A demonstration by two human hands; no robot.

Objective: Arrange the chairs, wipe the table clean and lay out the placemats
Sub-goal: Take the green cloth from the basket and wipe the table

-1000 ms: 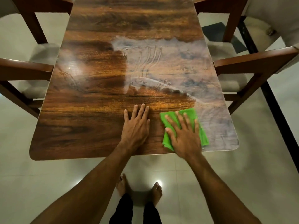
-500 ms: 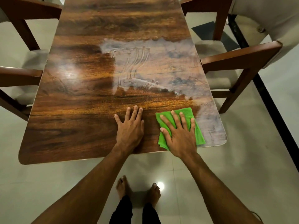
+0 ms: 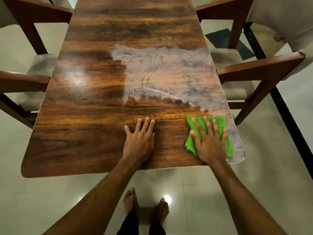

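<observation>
A long dark wooden table (image 3: 94, 133) runs away from me. A whitish dusty film with finger streaks (image 3: 169, 73) covers its middle and right side. My right hand (image 3: 210, 143) lies flat with fingers spread on a folded green cloth (image 3: 228, 146), pressing it onto the table near the front right corner. My left hand (image 3: 139, 143) rests flat on the bare wood, a little left of the cloth. No placemats are in view.
Wooden chairs with pale cushions stand on both sides: one at the right (image 3: 254, 68), one at the left (image 3: 22, 78), and two more further back. My bare feet (image 3: 145, 206) stand on the glossy tiled floor at the table's near end.
My right hand has slid the green cloth to the right, toward the front right corner, widening the gap to my left hand. The left hand stays flat on the table.
</observation>
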